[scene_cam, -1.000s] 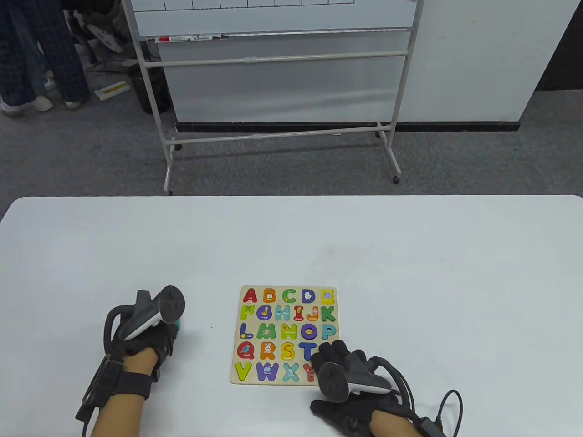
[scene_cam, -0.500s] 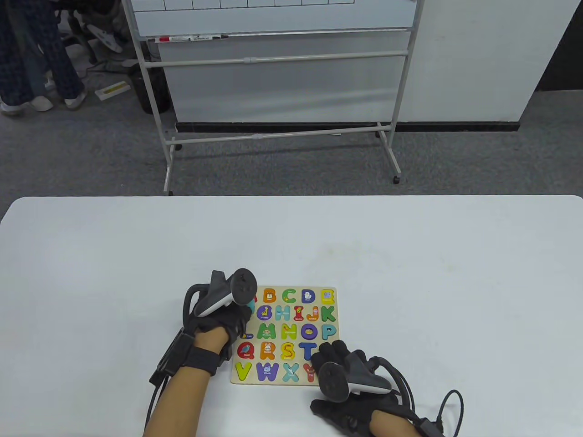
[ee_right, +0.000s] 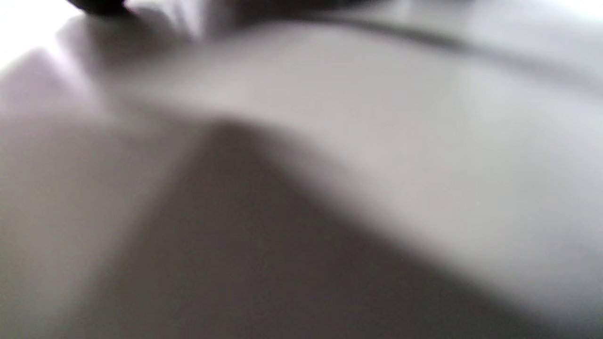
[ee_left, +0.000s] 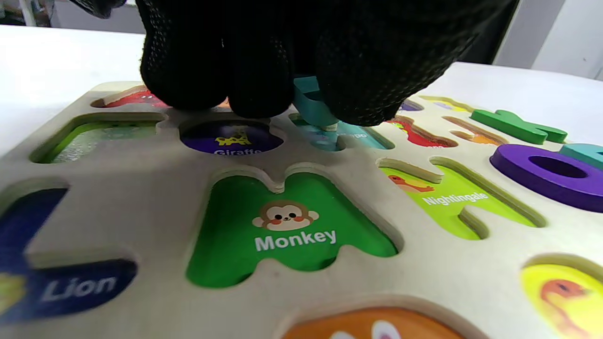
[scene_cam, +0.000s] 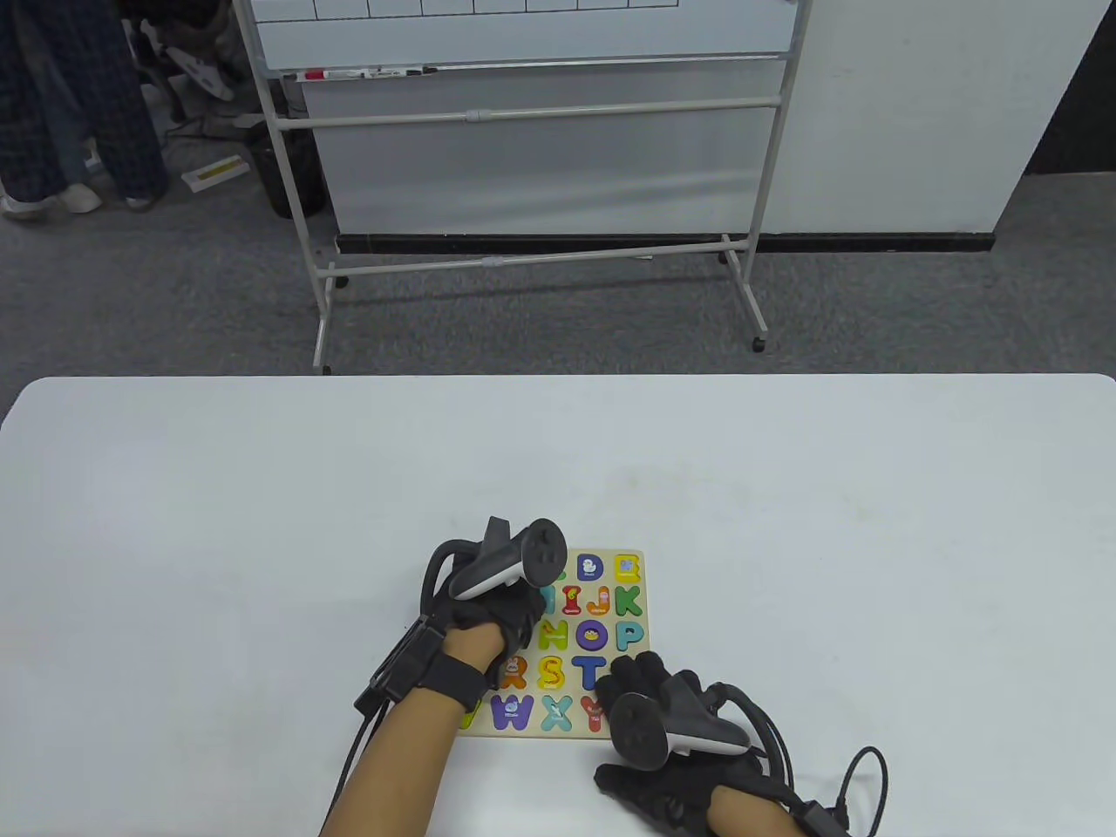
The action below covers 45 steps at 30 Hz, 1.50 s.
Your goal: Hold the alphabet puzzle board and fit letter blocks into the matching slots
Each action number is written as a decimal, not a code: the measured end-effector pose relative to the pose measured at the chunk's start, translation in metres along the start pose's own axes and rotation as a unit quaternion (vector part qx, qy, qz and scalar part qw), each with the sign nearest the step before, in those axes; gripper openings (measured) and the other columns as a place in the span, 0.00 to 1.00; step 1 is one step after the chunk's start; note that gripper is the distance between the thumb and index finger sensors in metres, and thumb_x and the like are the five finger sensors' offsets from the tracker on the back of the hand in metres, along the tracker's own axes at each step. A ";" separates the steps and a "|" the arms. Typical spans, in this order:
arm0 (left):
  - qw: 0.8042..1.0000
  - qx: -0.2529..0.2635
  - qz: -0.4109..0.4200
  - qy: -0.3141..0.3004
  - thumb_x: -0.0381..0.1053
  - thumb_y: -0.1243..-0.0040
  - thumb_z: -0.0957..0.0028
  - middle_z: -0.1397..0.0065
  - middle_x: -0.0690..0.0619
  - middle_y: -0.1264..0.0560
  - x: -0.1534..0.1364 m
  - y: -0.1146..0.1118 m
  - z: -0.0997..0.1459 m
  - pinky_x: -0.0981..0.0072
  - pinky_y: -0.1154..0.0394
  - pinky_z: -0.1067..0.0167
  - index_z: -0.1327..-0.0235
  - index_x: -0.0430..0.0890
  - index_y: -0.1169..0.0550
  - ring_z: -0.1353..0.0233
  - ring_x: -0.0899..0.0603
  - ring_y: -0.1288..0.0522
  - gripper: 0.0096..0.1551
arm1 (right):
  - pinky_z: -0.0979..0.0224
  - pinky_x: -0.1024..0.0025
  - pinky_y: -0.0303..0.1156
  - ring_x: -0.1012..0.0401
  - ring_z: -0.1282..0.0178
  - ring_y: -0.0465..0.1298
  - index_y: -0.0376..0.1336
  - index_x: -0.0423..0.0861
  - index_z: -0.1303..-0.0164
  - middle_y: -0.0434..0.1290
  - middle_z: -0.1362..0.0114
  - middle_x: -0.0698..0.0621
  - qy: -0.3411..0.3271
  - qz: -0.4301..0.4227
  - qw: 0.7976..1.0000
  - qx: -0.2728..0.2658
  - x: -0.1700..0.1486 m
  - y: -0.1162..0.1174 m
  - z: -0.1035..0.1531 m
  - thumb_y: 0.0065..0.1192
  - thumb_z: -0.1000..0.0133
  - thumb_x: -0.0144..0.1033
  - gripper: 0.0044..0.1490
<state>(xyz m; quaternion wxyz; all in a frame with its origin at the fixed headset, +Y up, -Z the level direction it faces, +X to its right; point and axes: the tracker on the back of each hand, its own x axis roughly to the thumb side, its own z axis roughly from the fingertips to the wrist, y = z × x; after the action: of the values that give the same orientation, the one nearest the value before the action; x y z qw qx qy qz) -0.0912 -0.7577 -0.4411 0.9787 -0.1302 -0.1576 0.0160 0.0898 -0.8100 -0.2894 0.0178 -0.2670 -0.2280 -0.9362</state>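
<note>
- Left wrist view pretty much tells it: the left hand (ee_left: 301, 52) pinches a teal wooden letter block (ee_left: 311, 101) in its gloved fingertips, lower end just touching the teal H-shaped slot (ee_left: 339, 136) under them.
- So I'd say we're mid-insert. Next move probably needs the block squared up with the cutout, then pressed flat.
- Block looks tilted, long axis running from the fingers down and away toward the slot, not seated yet.
- Right hand (scene_cam: 649, 697) rests fingers-down on the near right corner of the square wooden alphabet puzzle board (scene_cam: 649, 558), pinning it to the white counter (scene_cam: 785, 523).
- Right wrist view is just grey blur, no help.
- Monkey slot (ee_left: 287, 230) sits empty just nearer than the left fingers.
</note>
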 end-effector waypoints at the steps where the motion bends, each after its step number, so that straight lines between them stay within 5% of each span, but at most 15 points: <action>1: 1.000 -0.001 0.000 0.000 0.50 0.30 0.50 0.36 0.43 0.23 0.001 0.000 0.000 0.26 0.41 0.30 0.32 0.42 0.27 0.33 0.31 0.23 0.34 | 0.21 0.35 0.32 0.43 0.15 0.23 0.20 0.48 0.21 0.20 0.15 0.44 0.000 0.000 1.000 0.000 0.000 0.000 0.000 0.36 0.47 0.71 0.61; 25: 0.998 0.039 -0.055 -0.003 0.51 0.30 0.50 0.37 0.46 0.20 0.010 -0.007 0.008 0.29 0.39 0.31 0.40 0.47 0.19 0.33 0.33 0.21 0.25 | 0.21 0.35 0.32 0.43 0.15 0.23 0.20 0.48 0.21 0.20 0.15 0.44 0.002 -0.003 1.000 0.000 0.000 0.000 0.000 0.36 0.46 0.71 0.61; 32: 0.998 0.027 -0.059 -0.006 0.47 0.36 0.47 0.35 0.45 0.22 0.012 -0.008 0.011 0.28 0.40 0.31 0.36 0.46 0.22 0.31 0.32 0.24 0.25 | 0.21 0.35 0.32 0.43 0.15 0.23 0.20 0.48 0.21 0.20 0.15 0.44 0.003 -0.003 1.000 0.000 0.000 -0.001 0.000 0.36 0.46 0.71 0.61; 36: 0.993 0.004 -0.116 -0.012 0.49 0.43 0.45 0.33 0.46 0.26 0.011 -0.014 0.011 0.28 0.41 0.31 0.25 0.49 0.31 0.29 0.33 0.26 0.32 | 0.21 0.35 0.32 0.44 0.15 0.23 0.20 0.49 0.21 0.20 0.15 0.44 0.003 -0.003 1.000 -0.001 0.000 -0.001 0.000 0.36 0.46 0.71 0.61; 45: 0.997 0.029 -0.075 -0.022 0.56 0.45 0.46 0.33 0.44 0.25 0.006 -0.001 0.021 0.28 0.39 0.32 0.27 0.45 0.31 0.30 0.32 0.25 0.34 | 0.21 0.35 0.33 0.43 0.15 0.23 0.20 0.49 0.21 0.20 0.15 0.44 0.004 -0.006 1.000 0.000 0.000 -0.001 0.000 0.37 0.46 0.71 0.61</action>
<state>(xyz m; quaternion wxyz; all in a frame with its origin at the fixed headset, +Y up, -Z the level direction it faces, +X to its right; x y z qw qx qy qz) -0.0920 -0.7531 -0.4201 0.9768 -0.0893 -0.1883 -0.0501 0.0901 -0.8090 -0.2897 0.0132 -0.2623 -0.2296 -0.9372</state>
